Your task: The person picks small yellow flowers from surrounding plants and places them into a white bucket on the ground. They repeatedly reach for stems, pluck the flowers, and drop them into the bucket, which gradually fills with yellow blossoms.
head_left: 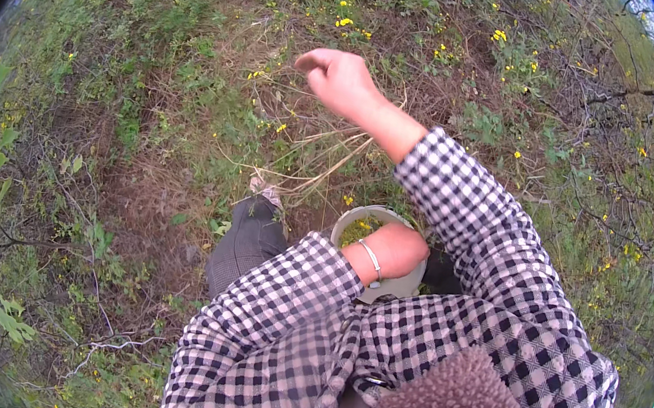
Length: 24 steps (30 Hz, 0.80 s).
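Your left hand [395, 251] was over the pale bucket [409, 283], so the bucket sat just under that grip, with yellow flowers [357, 229] inside. Your right hand [341, 84] was up past the bucket, well apart from it, with bent fingers. I could not tell if either grip was spread, pressed together or pinching something.

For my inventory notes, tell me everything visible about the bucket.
The bucket is pale greyish-white, round-mouthed and smooth, apparently plastic. Its open mouth faces upward, showing yellow flowers mixed with some green inside. It is close in front of the person's checked jacket, between the legs. The left hand covers much of the opening's right side; whether it grips the rim is unclear. No handle can be made out, and the base is hidden.
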Available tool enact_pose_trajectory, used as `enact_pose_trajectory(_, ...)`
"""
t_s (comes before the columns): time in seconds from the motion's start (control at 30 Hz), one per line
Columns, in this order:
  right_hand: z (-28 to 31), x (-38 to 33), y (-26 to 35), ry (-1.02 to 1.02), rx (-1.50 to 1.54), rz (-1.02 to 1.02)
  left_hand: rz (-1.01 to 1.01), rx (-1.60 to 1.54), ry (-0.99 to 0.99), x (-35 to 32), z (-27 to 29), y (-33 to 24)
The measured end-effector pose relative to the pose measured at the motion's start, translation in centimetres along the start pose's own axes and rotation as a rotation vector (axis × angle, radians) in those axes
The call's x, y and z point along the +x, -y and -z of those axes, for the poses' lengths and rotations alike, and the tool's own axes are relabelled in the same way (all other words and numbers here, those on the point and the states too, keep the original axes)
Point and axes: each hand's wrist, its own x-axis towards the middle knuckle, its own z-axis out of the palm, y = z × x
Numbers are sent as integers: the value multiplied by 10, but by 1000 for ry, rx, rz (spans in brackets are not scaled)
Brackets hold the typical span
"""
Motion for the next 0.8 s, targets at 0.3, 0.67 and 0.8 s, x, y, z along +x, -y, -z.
enact_pose_trajectory(0.3,-5,84,-133,27,-304,-809,-2,36,25,-7,11,2)
enact_pose_trajectory(0.67,-6,47,-134,49,-306,-322,23,-7,3,-15,8,2)
enact_pose_trajectory(0.8,13,-2,-113,231,-222,-248,19,0,14,-22,11,-4)
